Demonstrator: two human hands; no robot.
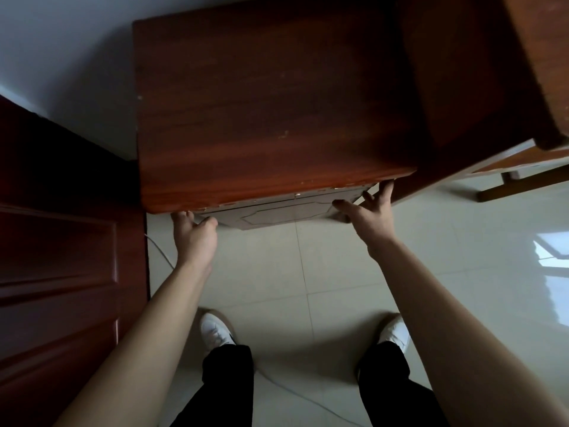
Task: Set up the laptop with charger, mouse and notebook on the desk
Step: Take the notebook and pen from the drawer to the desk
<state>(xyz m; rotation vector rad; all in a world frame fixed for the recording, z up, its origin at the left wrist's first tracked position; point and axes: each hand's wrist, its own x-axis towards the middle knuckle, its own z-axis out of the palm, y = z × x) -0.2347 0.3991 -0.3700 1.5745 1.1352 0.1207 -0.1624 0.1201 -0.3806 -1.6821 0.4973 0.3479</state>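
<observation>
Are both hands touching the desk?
Yes, the left hand and the right hand both meet the front edge of the desk, under its top.

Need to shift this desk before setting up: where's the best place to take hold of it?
Grip the desk by its front edge, at both corners, coming from the front and below. It overhangs the panel beneath, leaving a lip for fingers; the left hand and right hand are at those corners.

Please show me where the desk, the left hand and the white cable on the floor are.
desk [271, 118]: head view, on the wooden top.
left hand [194, 232]: head view, on the back of the hand.
white cable [160, 251]: head view, on its upper visible stretch.
</observation>
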